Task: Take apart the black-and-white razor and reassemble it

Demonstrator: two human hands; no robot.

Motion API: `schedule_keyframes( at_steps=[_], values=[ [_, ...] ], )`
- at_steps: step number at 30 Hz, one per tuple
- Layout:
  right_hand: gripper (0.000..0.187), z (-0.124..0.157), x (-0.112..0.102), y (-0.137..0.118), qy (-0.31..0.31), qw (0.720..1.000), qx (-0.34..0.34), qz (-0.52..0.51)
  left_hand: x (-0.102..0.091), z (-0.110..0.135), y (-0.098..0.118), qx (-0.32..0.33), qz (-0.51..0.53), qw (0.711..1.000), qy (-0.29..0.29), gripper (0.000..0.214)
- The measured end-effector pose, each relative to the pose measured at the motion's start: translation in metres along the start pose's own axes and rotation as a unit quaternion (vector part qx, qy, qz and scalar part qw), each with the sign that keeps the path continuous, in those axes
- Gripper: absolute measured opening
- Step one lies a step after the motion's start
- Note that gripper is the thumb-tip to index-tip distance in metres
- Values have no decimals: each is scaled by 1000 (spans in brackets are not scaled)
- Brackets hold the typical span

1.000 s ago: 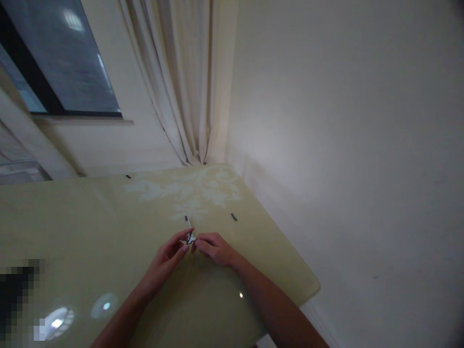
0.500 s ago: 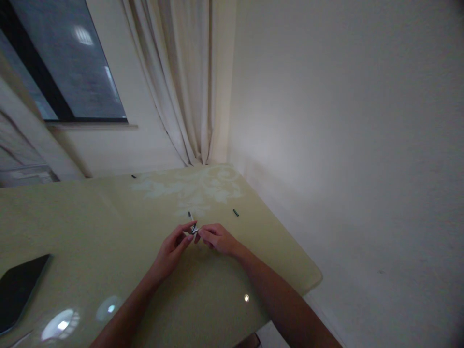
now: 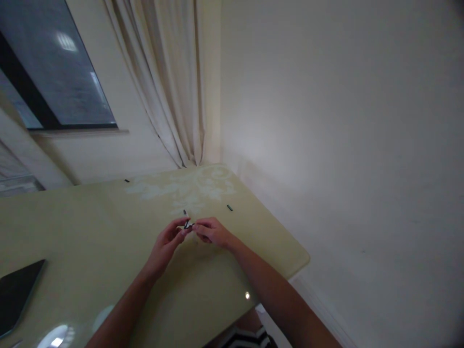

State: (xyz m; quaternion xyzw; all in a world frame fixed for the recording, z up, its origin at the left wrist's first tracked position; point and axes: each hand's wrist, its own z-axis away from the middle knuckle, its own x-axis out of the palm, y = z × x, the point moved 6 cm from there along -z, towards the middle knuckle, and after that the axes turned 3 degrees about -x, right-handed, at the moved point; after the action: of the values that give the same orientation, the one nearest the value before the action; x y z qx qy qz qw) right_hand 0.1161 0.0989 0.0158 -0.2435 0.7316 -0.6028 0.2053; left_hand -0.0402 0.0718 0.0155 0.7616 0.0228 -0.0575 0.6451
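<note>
Over the table my left hand [image 3: 168, 240] pinches a small dark and silvery piece [image 3: 187, 225] between thumb and fingertips. My right hand [image 3: 213, 231] is closed at the right end of the same piece, its fingertips meeting the left hand's. The piece is too small to name. Just beyond the left fingertips shows a slim white stick with a dark end [image 3: 185, 212]; whether it lies on the table or joins the held piece I cannot tell. A short dark green bar [image 3: 229, 208] lies to the right, past the right hand.
The glossy pale green table [image 3: 90, 232] ends at a rounded corner on the right, near the wall. A dark flat tablet-like slab [image 3: 20, 295] lies at the left. Another small dark piece [image 3: 126, 181] sits by the back edge, left of the curtain [image 3: 177, 96].
The view has shifted a little, so things appear slightly to the left. Both hands stay together on the small piece, with the fingertips slightly closer around it.
</note>
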Motion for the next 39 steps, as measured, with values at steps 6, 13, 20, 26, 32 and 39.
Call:
schedule_keyframes(
  at_steps=[6,13,20,26,32,39],
  values=[
    [31,-5,-54,-1,198,968,-66,139,-3,0,-6,-9,-143,987,66,55],
    [22,33,-159,-11,426,803,42,415,28,5,-10,0,-501,865,20,53],
    [14,40,-167,6,421,742,161,497,31,5,-9,-8,-569,823,7,31],
    [33,27,-144,-13,427,798,12,425,27,-5,6,31,-411,908,70,37],
    [50,6,-114,-13,313,939,-86,119,98,-47,31,168,-352,919,-58,42],
    [56,40,-163,-11,552,829,-95,5,139,-103,-9,44,-436,898,-41,40]
  ],
)
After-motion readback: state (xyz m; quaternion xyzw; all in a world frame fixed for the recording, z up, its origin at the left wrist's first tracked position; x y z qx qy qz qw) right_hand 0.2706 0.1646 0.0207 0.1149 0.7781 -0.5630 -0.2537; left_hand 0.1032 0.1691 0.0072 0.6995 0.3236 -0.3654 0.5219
